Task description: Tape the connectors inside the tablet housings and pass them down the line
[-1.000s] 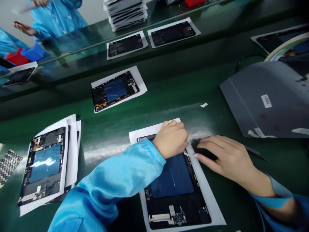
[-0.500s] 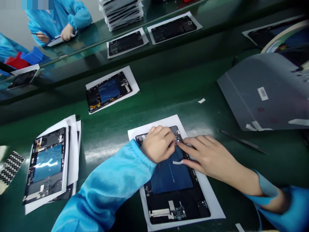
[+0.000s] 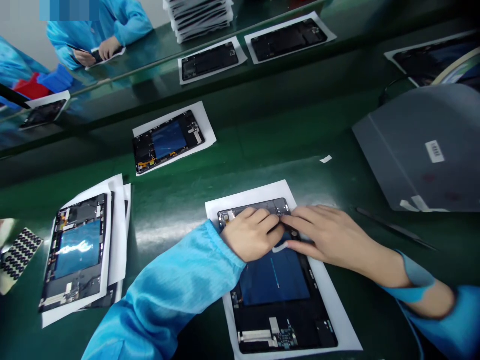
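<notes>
Opened tablet (image 3: 305, 320) on white sheet (image 3: 340, 320); left hand (image 3: 255, 235) and right hand (image 3: 332, 232) meet over its far end, can't tell if either grips; white strip (image 3: 280, 247) at right thumb (image 3: 302, 247) could stick to blue battery (image 3: 262, 286) if thumb dips, sheet could skid if pushed

No words can be read; the white sticker (image 3: 435, 151) on the gray case (image 3: 401, 160) at right has marks too tiny.
</notes>
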`<state>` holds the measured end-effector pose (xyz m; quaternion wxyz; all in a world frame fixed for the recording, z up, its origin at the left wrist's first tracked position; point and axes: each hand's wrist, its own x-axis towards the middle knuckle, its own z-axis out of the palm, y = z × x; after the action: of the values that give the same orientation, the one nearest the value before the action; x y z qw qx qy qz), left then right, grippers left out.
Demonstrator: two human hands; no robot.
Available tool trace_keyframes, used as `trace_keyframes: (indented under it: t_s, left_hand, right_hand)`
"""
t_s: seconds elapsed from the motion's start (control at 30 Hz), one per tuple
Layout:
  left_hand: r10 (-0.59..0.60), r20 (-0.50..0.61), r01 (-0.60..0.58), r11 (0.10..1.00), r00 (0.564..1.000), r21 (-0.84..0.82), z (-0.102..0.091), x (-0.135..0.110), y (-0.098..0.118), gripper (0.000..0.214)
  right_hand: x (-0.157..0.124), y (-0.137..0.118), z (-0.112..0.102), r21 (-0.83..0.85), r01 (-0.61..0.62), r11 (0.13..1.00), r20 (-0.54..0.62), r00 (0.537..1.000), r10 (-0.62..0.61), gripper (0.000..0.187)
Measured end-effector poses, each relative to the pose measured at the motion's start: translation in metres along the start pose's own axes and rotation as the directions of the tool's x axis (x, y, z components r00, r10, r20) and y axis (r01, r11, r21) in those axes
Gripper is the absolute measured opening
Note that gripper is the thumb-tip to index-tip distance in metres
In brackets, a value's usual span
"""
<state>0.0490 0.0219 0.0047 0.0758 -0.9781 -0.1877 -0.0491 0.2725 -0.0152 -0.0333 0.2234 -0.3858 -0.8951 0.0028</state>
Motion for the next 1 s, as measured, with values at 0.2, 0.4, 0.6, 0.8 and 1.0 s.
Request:
trace_keyframes:
  t_s: [0.2,0.4,0.6,0.8,1.0]
  left_hand:
    - [0.012,-0.157,-0.013,1.0,0.988,-0.009,0.002,-0.001,0.0,0.021]
    - [0.02,-0.14,-0.02,1.0,0.99,0.0,-0.001,-0.002,0.001,0.022]
    - [0.023,-0.107,-0.02,1.0,0.994,0.023,0.0,-0.003,0.002,0.023]
    - [0.012,-0.144,-0.012,1.0,0.989,0.0,-0.002,-0.004,0.003,0.022]
    - [0.006,-0.147,-0.006,1.0,0.989,-0.006,0.0,-0.004,0.003,0.022]
  right_hand:
    - [0.027,0.008,-0.008,0.009,0.059,0.998,0.095,0.994,-0.06,0.036]
    - [0.032,0.007,-0.008,0.035,0.068,0.997,0.109,0.991,-0.071,0.037]
    - [0.022,0.007,-0.008,0.068,0.072,0.995,-0.019,0.997,-0.071,0.036]
    - [0.008,0.006,-0.003,0.078,0.088,0.993,-0.003,0.996,-0.088,0.034]
    - [0.011,0.007,-0.003,0.092,0.059,0.994,-0.002,0.998,-0.059,0.034]
